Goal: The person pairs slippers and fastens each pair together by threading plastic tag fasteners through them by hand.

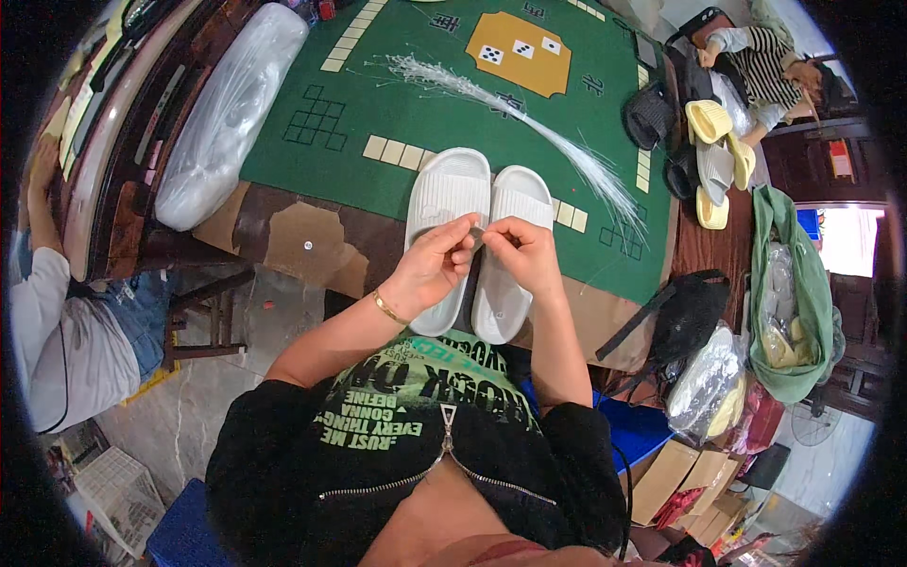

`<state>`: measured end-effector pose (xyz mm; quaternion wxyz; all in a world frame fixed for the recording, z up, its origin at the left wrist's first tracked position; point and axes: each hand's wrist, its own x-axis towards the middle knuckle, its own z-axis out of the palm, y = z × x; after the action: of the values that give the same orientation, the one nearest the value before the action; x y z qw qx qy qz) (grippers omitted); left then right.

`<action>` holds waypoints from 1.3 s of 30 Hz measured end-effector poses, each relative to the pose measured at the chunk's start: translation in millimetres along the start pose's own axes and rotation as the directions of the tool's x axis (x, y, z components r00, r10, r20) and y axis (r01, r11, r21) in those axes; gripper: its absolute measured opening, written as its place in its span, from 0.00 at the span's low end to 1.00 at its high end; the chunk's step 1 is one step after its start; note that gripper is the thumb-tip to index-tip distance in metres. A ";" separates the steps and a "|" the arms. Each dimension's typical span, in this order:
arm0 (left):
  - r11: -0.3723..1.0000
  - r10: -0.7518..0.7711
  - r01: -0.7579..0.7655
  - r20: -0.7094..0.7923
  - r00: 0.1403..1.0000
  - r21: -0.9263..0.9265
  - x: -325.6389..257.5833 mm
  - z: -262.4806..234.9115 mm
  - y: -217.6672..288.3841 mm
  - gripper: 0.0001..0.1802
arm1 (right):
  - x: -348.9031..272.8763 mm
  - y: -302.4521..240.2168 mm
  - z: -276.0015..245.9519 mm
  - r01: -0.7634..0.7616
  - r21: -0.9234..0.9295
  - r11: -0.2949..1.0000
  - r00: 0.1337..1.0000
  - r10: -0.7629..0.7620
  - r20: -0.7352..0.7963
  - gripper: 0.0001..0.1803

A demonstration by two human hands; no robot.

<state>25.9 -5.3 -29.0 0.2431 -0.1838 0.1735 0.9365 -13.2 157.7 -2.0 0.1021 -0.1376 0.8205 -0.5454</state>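
Two white slide sandals lie side by side on the near edge of a green game table (397, 104), the left sandal (444, 194) and the right sandal (515, 203). My left hand (436, 265) and my right hand (522, 251) meet above the gap between them. Both pinch something small and thin between the fingertips; I cannot tell what it is. A gold bracelet sits on my left wrist. A bundle of thin clear plastic strands (529, 123) lies on the green cloth behind the sandals.
A long clear-wrapped white bundle (227, 118) lies along the table's left edge. Yellow and grey sandals (713, 156) pile at the right, near a green bag (798, 293) and a black bag (690, 317). One person sits at left (66, 331), another at top right (756, 61).
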 end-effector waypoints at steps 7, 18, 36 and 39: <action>1.000 -0.003 0.003 -0.006 1.000 -0.003 -0.2 0.3 -1.2 0.11 | -0.6 0.9 -0.3 -0.028 -0.010 1.000 1.000 0.028 -0.005 0.06; 0.997 -0.008 0.010 -0.029 1.000 0.070 1.8 -0.3 -7.4 0.07 | -0.2 2.0 -0.2 -0.047 0.037 0.998 0.999 0.046 0.014 0.05; 0.983 -0.023 0.032 -0.053 0.998 0.180 1.7 -3.1 -0.7 0.05 | -0.6 6.6 0.6 0.038 -0.093 0.995 0.999 -0.037 0.017 0.06; 0.982 -0.025 0.035 -0.055 0.998 0.184 3.9 -9.1 -1.9 0.06 | -1.9 7.0 0.5 -0.010 -0.063 0.998 0.999 0.012 0.036 0.06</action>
<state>26.1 -6.0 -39.1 0.2686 -0.1877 0.2633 0.9074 -12.1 160.5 -8.6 0.1155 -0.1463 0.8360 -0.5161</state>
